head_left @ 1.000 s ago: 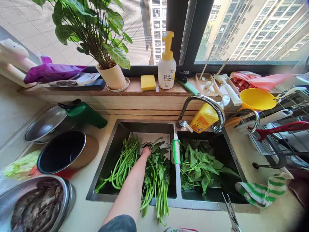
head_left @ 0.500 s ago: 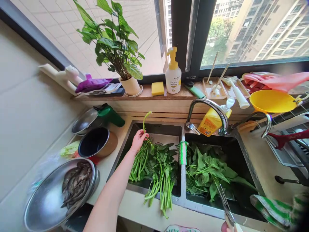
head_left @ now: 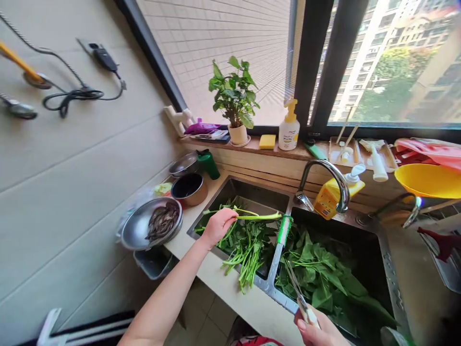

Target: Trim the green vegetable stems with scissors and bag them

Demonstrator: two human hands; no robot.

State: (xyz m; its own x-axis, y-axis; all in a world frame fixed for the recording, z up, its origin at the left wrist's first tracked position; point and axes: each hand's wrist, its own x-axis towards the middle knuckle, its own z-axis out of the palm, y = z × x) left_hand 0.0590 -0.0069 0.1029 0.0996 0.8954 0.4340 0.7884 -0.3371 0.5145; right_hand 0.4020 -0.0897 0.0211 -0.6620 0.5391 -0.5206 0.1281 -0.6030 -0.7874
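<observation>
My left hand (head_left: 218, 225) is closed around a bunch of green vegetable stems (head_left: 252, 216), held level above the left sink basin (head_left: 252, 194), their ends pointing right toward the divider. Below it lies a pile of leafy stems (head_left: 248, 247) hanging over the sink's front edge. My right hand (head_left: 320, 331), at the bottom of the view, grips scissors (head_left: 297, 288) whose blades point up over the right basin, which is full of loose green leaves (head_left: 320, 269).
A curved tap (head_left: 329, 173) rises behind the sinks, a yellow bottle (head_left: 331, 194) beside it. Left of the sink stand a steel bowl of dark fish (head_left: 154, 223), a dark pot (head_left: 189, 187) and a lid. The sill holds a potted plant (head_left: 236, 103), soap pump, sponge and brushes.
My left hand lifted stems out of the left basin and turned them level toward the right. My right hand with the scissors came up into view. The camera pulled back and swung left.
</observation>
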